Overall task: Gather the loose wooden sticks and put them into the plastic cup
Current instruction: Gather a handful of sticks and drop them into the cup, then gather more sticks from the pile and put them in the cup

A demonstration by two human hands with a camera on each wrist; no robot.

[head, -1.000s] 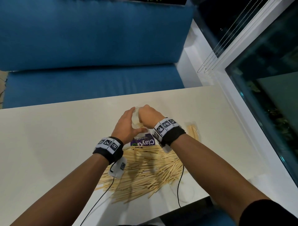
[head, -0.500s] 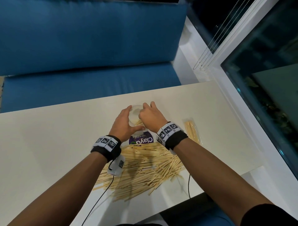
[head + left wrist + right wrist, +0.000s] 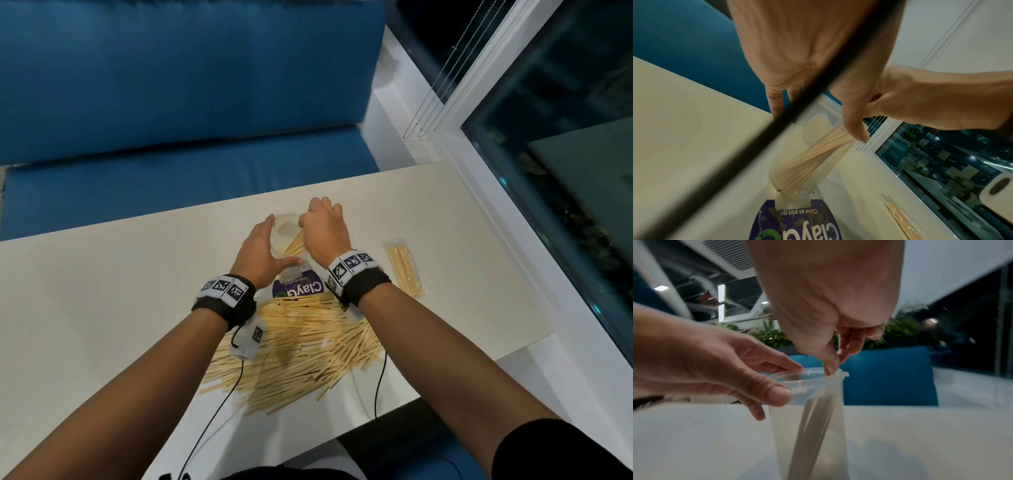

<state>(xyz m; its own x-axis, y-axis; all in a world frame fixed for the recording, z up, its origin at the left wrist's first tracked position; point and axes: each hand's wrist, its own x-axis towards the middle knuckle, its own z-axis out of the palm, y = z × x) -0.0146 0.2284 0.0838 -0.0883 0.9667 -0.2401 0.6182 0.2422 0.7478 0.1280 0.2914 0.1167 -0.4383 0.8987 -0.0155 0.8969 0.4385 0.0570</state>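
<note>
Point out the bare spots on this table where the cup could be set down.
Bare table spreads left of the left hand, and a strip lies beyond the cup toward the sofa. Crowded: the stick pile near the front edge, the packet to the right.

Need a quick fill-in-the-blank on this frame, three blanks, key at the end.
1. The left hand holds the plastic cup near its ____.
2. The sticks in the cup lean toward the ____ hand.
3. The loose sticks lie on the ____.
Missing: rim; right; table
</note>
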